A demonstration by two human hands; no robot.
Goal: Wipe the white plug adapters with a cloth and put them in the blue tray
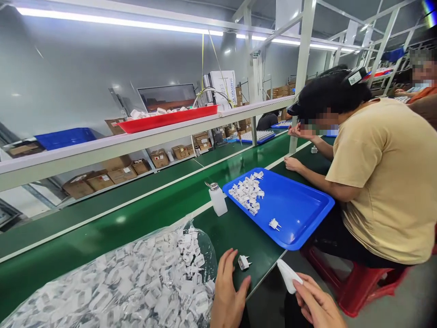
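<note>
My left hand (228, 291) is at the front edge of the green worktop, its fingers and thumb apart with nothing between them. Just beyond it lies a white two-pin plug adapter (243, 263), pins pointing right. Pinched in my right hand (316, 300) is a folded white cloth (289, 276), its pointed end toward the worktop. To the left of my left hand is a clear plastic bag (136, 273) full of white plug parts. A blue tray (300, 205) ahead holds a heap of white plug adapters (247, 191) and a separate one (274, 224).
A white bottle with a metal top (218, 200) stands beside the tray. A co-worker in a tan shirt (385, 182) sits at the right on a red stool (358, 287). Above the green belt (119, 232), a shelf (164, 123) carries a red tray (170, 119).
</note>
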